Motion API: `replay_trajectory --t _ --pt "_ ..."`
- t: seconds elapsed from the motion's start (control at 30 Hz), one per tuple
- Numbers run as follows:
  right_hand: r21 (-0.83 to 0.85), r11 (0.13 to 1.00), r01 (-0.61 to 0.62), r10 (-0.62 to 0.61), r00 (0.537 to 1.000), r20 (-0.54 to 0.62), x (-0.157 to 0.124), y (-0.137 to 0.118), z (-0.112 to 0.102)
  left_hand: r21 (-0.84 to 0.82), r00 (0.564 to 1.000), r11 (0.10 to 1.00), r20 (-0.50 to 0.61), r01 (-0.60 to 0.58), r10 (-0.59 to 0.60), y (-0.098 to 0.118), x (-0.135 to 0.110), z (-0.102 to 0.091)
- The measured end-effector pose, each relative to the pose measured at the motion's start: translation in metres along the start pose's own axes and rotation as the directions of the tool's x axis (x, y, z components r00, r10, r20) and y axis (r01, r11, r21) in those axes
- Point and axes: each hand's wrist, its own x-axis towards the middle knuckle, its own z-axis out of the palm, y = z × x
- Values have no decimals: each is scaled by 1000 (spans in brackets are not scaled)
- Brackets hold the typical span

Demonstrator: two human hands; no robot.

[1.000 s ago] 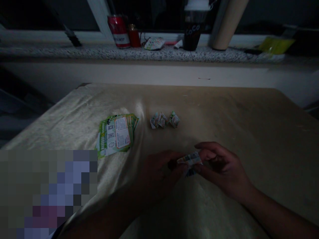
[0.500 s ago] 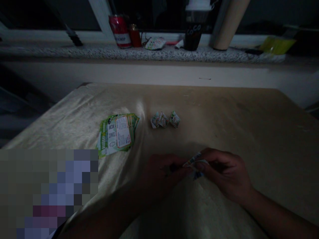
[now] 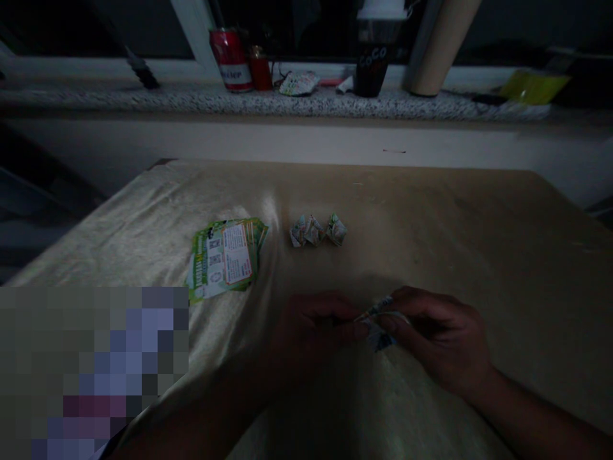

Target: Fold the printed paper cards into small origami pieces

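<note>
A small folded piece of printed paper [image 3: 382, 337] is held up between both hands above the near part of the table. My left hand [image 3: 318, 329] pinches its left end with thumb and forefinger. On the other side, my right hand [image 3: 440, 335] grips the paper between thumb and fingers. Farther back lie 3 folded paper shapes [image 3: 312, 230] in a row, two touching and one slightly apart at the right. To their left rests a stack of green printed leaflets [image 3: 225, 259], slightly fanned. The scene is dim, so fine creases are hard to make out.
A cloth-covered table [image 3: 479, 236] meets a wall below a granite sill [image 3: 182, 99]. On the sill stand a red can [image 3: 231, 61], a red lighter [image 3: 260, 69], a dark lidded cup [image 3: 372, 61] and a cardboard tube [image 3: 443, 48]. A pixelated patch hides the lower left.
Both hands still hold the folded paper. My right hand has shifted slightly right and down, and more of the paper's lower flap shows below the fingers.
</note>
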Motion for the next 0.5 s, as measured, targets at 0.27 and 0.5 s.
replay_trajectory --t 0.27,0.5 --pt "-19 999 33 -33 999 2 1 1 1 -95 999 995 34 -24 27 -3 1 0" --pt "-17 1000 11 -11 1000 3 0 2 0 41 999 999 -21 -36 37 -7 0 2"
